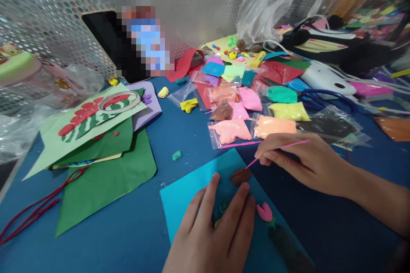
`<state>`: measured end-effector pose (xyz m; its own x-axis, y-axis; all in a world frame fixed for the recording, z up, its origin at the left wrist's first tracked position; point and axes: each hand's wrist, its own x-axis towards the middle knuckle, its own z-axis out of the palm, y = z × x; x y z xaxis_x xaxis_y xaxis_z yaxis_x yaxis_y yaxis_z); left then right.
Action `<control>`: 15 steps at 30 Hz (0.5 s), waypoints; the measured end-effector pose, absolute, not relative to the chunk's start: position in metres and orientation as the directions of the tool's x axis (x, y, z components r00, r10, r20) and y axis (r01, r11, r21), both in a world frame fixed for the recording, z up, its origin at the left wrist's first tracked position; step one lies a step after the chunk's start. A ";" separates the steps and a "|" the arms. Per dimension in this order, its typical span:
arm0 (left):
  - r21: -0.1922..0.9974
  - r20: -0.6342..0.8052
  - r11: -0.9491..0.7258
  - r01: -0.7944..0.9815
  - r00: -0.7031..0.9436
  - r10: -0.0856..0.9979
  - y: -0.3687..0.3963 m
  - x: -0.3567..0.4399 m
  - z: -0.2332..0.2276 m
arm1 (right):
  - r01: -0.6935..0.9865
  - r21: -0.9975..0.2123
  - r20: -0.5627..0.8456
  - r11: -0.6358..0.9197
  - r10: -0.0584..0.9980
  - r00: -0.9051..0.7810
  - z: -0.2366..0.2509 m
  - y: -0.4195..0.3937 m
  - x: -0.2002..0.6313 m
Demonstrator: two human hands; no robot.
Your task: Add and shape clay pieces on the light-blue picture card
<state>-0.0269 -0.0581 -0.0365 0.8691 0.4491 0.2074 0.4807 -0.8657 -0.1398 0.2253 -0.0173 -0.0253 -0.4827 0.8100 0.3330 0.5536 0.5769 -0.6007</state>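
My left hand (213,230) lies flat on a light blue sheet of paper (179,198), fingers spread, pressing it down; bits of green and yellow clay show between the fingers. My right hand (301,160) grips a thin pink stick tool (282,147), whose tip touches a small brown clay piece (241,176) stuck on the sheet. A pink clay tulip (265,212) with a green stem lies on the sheet just right of my left hand.
Several bags of coloured clay (253,115) lie behind the sheet. To the left are green papers (105,179), a card with red clay shapes (83,119), a tape ring (119,103) and a red cord (38,209). A phone (112,42) leans on the perforated wall. Blue scissors (317,100) lie at right.
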 end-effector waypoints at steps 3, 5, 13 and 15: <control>-0.126 0.218 -0.864 0.487 0.863 0.455 -0.059 -0.027 -0.036 | 0.574 -0.588 0.320 0.570 0.816 -0.482 -0.026 -0.017 0.227; -0.135 0.227 -0.862 0.489 0.862 0.454 -0.059 -0.026 -0.036 | 0.579 -0.587 0.315 0.565 0.819 -0.480 -0.026 -0.018 0.228; -0.158 0.311 -0.852 0.498 0.845 0.436 -0.053 -0.020 -0.032 | 0.459 -0.651 0.390 0.605 0.785 -0.481 -0.023 -0.025 0.218; -0.170 0.277 -0.860 0.482 0.861 0.428 -0.050 -0.019 -0.033 | 0.390 -0.685 0.381 0.615 0.759 -0.527 -0.022 -0.026 0.209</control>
